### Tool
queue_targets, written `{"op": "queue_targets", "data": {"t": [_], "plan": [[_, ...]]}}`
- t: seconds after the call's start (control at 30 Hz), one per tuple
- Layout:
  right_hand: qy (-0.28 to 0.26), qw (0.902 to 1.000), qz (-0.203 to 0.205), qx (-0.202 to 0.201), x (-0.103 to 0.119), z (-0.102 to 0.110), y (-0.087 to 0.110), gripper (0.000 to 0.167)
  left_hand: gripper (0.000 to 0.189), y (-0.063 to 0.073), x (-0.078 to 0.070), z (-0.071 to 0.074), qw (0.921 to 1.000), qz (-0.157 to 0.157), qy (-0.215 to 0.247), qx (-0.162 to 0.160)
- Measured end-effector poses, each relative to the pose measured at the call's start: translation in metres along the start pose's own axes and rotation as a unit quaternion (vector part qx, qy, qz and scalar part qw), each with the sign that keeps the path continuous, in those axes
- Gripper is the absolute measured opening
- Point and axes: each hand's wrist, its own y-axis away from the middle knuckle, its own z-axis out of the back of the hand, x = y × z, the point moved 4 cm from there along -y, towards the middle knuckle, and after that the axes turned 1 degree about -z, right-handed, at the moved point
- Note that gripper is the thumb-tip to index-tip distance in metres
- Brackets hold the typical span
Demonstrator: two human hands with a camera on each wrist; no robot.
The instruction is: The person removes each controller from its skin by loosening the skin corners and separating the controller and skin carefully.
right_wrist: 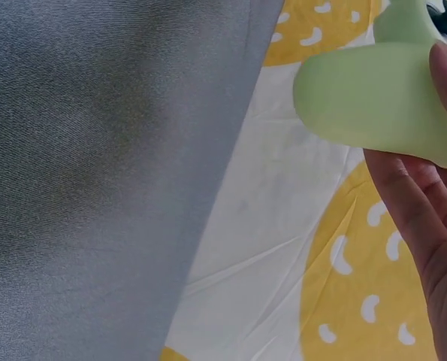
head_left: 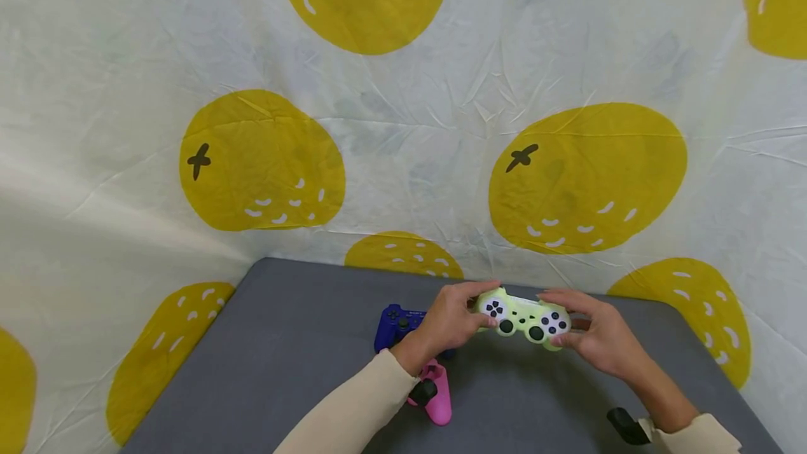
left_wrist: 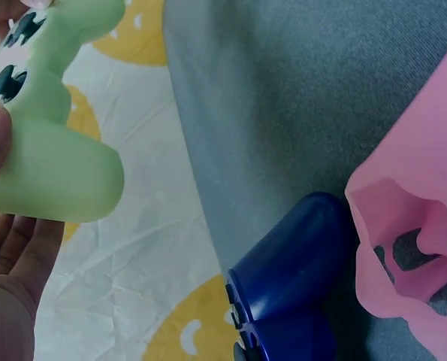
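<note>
A game controller (head_left: 520, 315) in a pale green cover is held up above the grey table, its buttons and sticks facing the head camera. My left hand (head_left: 455, 317) grips its left end, thumb on the front and fingers behind. At the other end my right hand (head_left: 595, 328) holds it the same way. In the left wrist view the green cover (left_wrist: 65, 169) wraps the controller's grip, and in the right wrist view its other rounded grip (right_wrist: 373, 98) shows. A blue controller (head_left: 396, 326) lies on the table, partly hidden by my left arm.
A pink silicone controller cover (head_left: 439, 398) lies on the grey table (head_left: 265, 370), close to the blue controller and partly behind my left wrist. Behind the table's far edge hangs a white cloth (head_left: 416, 160) printed with yellow fruit.
</note>
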Motion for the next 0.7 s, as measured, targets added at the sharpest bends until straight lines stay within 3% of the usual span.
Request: {"op": "queue_targets", "data": {"t": [0.17, 0.27, 0.47, 0.57, 0.7], "plan": [[0.020, 0.9991, 0.033, -0.021, 0.004, -0.003, 0.003, 0.066, 0.063, 0.002, -0.002, 0.000, 0.9987, -0.028, -0.041, 0.003], [0.057, 0.9947, 0.072, -0.045, 0.009, -0.005, 0.006, 0.070, 0.065, 0.003, -0.003, 0.000, 0.9963, -0.047, -0.071, 0.008], [0.155, 0.9694, 0.160, -0.103, 0.017, -0.007, 0.011, 0.078, 0.068, 0.004, -0.006, 0.001, 0.9901, -0.075, -0.118, 0.016], [0.173, 0.9601, 0.188, -0.114, 0.019, -0.008, 0.012, 0.077, 0.068, 0.004, -0.007, 0.001, 0.9871, -0.091, -0.131, 0.016], [0.177, 0.9518, 0.219, -0.122, 0.019, -0.009, 0.014, 0.037, 0.069, 0.004, -0.009, 0.002, 0.9794, -0.121, -0.161, 0.014]]}}
